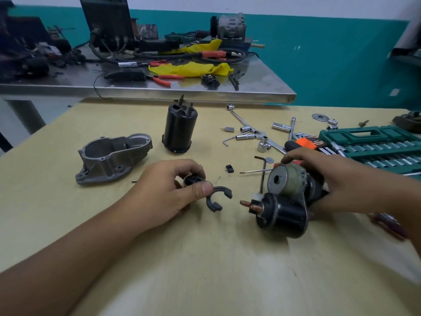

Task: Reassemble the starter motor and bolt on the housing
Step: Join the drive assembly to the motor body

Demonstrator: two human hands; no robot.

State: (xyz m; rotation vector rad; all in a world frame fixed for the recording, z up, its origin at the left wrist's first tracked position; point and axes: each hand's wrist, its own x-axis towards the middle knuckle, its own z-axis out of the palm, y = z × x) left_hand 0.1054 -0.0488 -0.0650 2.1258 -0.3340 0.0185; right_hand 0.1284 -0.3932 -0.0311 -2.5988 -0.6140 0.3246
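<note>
Starter parts are spread over a pale wooden table [205, 258]. A small black forked plastic piece [215, 197] is pinched by the left hand [168, 192] between curled fingers and thumb, low over the tabletop. The starter motor assembly [287, 201], black solenoid toward the camera and armature end above it, is gripped by the right hand [323, 176] from behind, tilted. The grey aluminium housing [111, 156] is seen lying open side up, well left of both hands. A black cylindrical motor casing [178, 128] is stood upright beyond the left hand. Loose sockets [264, 142] and a green socket case [373, 144] are noted at right.
</note>
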